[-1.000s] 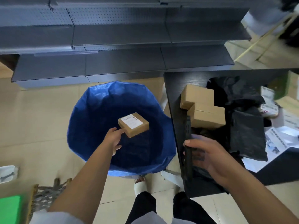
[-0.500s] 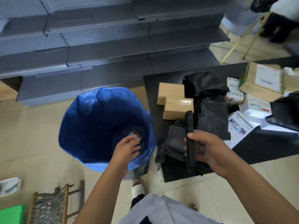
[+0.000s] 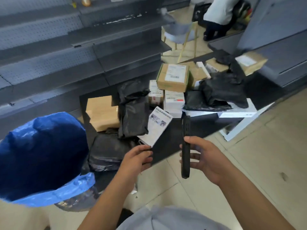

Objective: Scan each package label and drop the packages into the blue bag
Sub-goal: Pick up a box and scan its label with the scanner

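My right hand, in the lower right of the frame, is curled around a black handheld scanner, thumb on its near edge and fingers behind it; the scanner stands nearly upright, seen edge-on. My left hand, just left of centre, pinches the near corner of a flat white package with printed pictures on its face. That package lies tilted over the front of the low black table, its far end pointing toward the pile.

The blue bag stands open on the floor at the lower left of the frame, right beside the table's left edge; I cannot see into it from here. On the table, left of centre, sit plain brown boxes, and next to them black plastic mailers, with another black mailer hanging over the near left corner. Farther back, in the upper middle, a labelled cardboard box rests on smaller white boxes. More black mailers and boxes crowd the right side of the table. Grey shelving fills the upper left.
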Demonstrator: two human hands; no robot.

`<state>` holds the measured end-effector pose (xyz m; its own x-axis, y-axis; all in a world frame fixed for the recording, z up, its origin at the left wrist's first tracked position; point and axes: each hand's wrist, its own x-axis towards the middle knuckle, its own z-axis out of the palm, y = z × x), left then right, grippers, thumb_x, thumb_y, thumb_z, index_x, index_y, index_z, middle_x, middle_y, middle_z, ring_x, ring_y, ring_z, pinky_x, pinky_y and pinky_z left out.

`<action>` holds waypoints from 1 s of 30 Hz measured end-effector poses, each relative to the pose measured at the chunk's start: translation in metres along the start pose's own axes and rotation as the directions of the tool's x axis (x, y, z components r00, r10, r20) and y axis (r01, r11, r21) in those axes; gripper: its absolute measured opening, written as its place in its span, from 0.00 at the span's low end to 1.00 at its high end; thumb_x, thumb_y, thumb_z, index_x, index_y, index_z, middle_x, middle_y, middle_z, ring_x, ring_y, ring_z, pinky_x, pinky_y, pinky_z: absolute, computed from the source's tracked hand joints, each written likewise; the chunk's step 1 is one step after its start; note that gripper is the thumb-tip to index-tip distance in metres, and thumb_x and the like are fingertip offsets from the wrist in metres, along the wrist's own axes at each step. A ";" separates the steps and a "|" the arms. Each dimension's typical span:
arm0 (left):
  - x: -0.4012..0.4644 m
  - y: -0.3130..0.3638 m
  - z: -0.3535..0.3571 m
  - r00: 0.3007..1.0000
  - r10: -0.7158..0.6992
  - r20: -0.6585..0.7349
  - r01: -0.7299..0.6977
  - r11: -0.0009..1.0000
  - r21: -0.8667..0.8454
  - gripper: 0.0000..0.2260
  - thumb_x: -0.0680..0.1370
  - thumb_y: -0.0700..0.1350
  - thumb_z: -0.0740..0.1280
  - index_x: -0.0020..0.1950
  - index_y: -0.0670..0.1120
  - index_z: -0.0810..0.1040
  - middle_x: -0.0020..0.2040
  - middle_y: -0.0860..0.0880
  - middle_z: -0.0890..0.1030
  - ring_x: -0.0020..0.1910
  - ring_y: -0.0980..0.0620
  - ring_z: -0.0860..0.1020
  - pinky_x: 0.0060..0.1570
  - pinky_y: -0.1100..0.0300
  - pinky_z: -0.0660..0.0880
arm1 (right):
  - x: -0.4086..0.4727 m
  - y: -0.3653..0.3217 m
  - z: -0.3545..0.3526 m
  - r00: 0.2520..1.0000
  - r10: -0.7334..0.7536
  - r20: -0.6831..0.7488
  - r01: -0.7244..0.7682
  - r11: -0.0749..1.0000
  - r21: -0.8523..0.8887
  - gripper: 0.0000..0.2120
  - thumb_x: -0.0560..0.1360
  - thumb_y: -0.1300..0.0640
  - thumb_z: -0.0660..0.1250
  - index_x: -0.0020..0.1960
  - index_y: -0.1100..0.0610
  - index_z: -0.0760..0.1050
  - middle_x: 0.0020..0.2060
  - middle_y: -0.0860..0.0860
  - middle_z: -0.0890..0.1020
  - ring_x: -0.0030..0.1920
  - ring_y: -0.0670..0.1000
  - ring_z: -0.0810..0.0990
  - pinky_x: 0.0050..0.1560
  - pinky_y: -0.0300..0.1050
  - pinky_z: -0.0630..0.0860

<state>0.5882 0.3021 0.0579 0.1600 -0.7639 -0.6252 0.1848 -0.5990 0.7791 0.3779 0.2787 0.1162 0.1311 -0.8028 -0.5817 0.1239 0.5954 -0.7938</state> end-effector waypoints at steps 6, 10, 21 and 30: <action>0.009 0.006 0.102 0.984 -0.007 0.179 -0.032 0.977 0.210 0.08 0.80 0.36 0.68 0.55 0.45 0.84 0.55 0.41 0.85 0.51 0.43 0.84 0.51 0.54 0.80 | -0.026 -0.006 -0.095 0.976 -0.052 -0.209 0.088 0.982 0.168 0.09 0.76 0.51 0.71 0.48 0.57 0.82 0.47 0.57 0.82 0.48 0.61 0.81 0.61 0.64 0.78; 0.025 0.018 0.152 0.971 -0.014 0.240 -0.058 0.956 0.288 0.08 0.81 0.37 0.68 0.55 0.46 0.84 0.53 0.42 0.86 0.54 0.42 0.84 0.54 0.52 0.81 | -0.028 0.001 -0.140 0.952 -0.026 -0.306 0.111 0.958 0.265 0.11 0.76 0.50 0.71 0.51 0.58 0.81 0.50 0.58 0.82 0.49 0.60 0.81 0.61 0.64 0.79; 0.122 0.087 0.320 0.912 -0.026 0.410 -0.101 0.953 0.284 0.08 0.81 0.37 0.67 0.56 0.45 0.83 0.54 0.42 0.85 0.55 0.44 0.83 0.50 0.57 0.80 | 0.023 -0.065 -0.257 0.849 0.052 -0.526 0.126 0.947 0.296 0.07 0.75 0.53 0.72 0.44 0.57 0.82 0.40 0.53 0.83 0.41 0.58 0.82 0.48 0.54 0.79; 0.209 0.166 0.411 0.901 0.021 0.434 -0.135 0.963 0.235 0.08 0.80 0.37 0.68 0.54 0.47 0.84 0.53 0.46 0.86 0.53 0.48 0.84 0.53 0.55 0.80 | 0.101 -0.162 -0.318 0.850 0.016 -0.527 0.120 0.968 0.222 0.13 0.63 0.48 0.75 0.44 0.54 0.85 0.43 0.52 0.83 0.43 0.55 0.83 0.51 0.56 0.80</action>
<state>0.2537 -0.0551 0.0753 -0.2725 -0.8048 -0.5273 -0.0712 -0.5296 0.8452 0.0586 0.0910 0.1293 -0.4049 -0.6898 -0.6002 0.3535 0.4873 -0.7985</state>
